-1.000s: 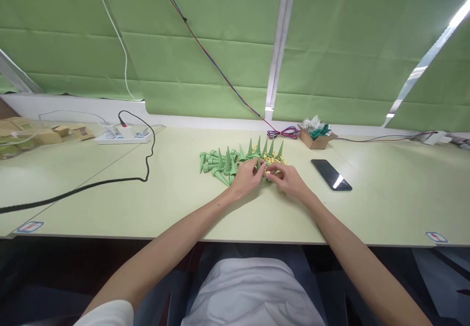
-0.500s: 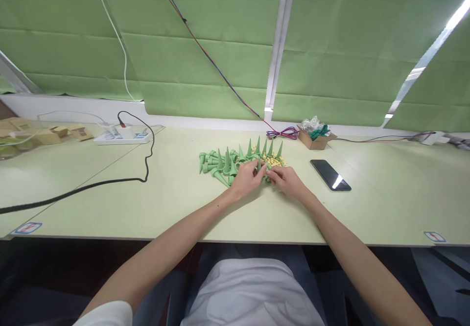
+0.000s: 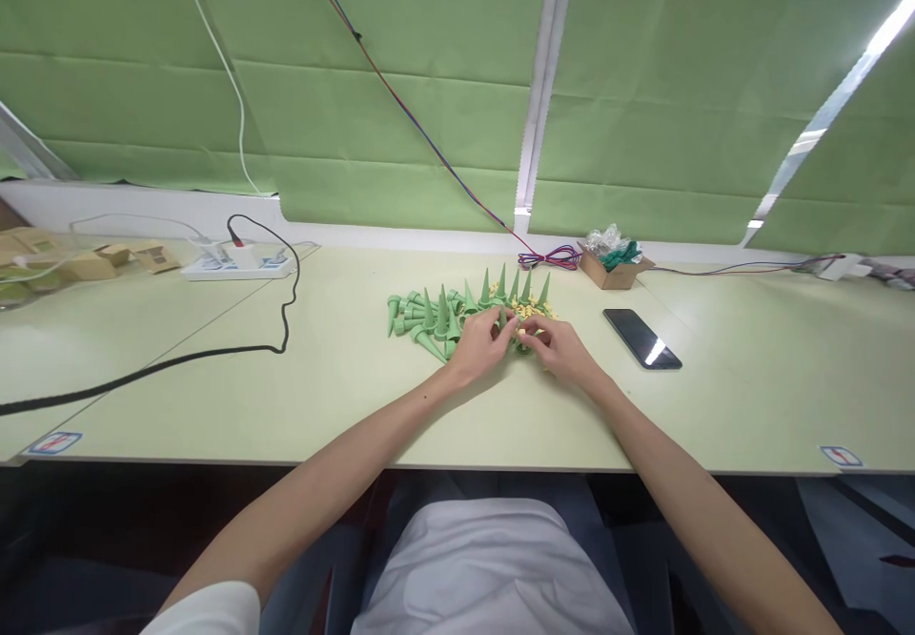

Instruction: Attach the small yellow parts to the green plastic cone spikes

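Green spike (image 3: 502, 318), one, in the middle of the frame, low over the desk (image 3: 343, 368), held in the closed fingers of the left hand (image 3: 477, 344), thumb and forefinger about it; its lower part is hidden. Small yellow piece (image 3: 522, 332), one, just right of the spike, pinched between the thumb and fingertips of the right hand (image 3: 561, 347); the two hands are close together. Loose green spikes (image 3: 442, 313), many, around and left of the left hand: several lying on their sides in a heap, others upright with points up, including a row behind the hands. Loose yellow pieces (image 3: 530, 311), a scatter, behind the right hand among the upright spikes; too small to count. Black phone (image 3: 641, 337), one, lying flat right of the right hand, a light reflected in its screen. Cardboard box (image 3: 615, 277), small, open, beyond the phone, containing clear plastic (image 3: 606, 239) and dark green material (image 3: 620, 256). Red-and-blue cable (image 3: 550, 257), coiled beside the box, one run rising to the top of the frame. Power strip (image 3: 239, 269), white, left of centre at the rear of the desk; black cable (image 3: 207, 354) running from it to the left edge. Cardboard pieces (image 3: 92, 263), far left. Stickers (image 3: 55, 442), two, at the near edge of the desk, lower left and lower right. Green panels (image 3: 400, 63), across the upper frame, divided by pale metal posts (image 3: 539, 92).
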